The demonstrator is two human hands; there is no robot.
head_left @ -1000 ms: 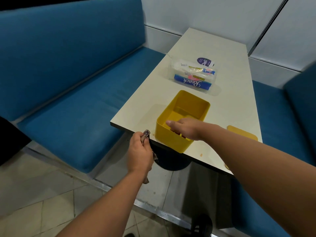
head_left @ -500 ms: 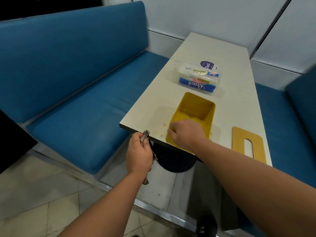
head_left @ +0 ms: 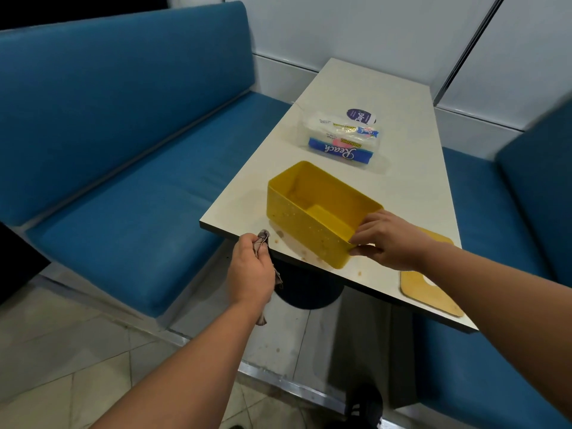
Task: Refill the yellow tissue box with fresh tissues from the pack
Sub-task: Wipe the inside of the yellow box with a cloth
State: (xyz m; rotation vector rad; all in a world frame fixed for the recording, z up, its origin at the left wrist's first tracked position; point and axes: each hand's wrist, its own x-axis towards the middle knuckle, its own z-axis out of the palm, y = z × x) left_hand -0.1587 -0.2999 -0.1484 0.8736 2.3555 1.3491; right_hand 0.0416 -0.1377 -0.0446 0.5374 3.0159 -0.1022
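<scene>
The yellow tissue box (head_left: 312,212), a smooth plastic rectangle with rounded corners and small perforations on its long side wall, sits lidless and empty close to the near edge of the pale, glossy worktop (head_left: 408,187), turned at an angle to that edge. The right hand (head_left: 388,239) has its grip on the box's short near-right end, fingers curled over the rim and thumb beneath the wall's lower part. The left hand (head_left: 250,270) is clenched around a crumpled greyish cloth (head_left: 261,239) at the near edge, just beside the near left corner; a tail of the cloth hangs below the wrist. Small brown crumbs or stains dot the surface around the box's near side. The flat, matte mustard lid (head_left: 430,289), with rounded corners and an oval slot, lies by the near right corner, partly hidden under the right forearm. Farther along the middle lies the tissue pack (head_left: 340,140), a soft clear-plastic bundle with a blue band. Padded blue benches (head_left: 123,150) flank both long edges.
</scene>
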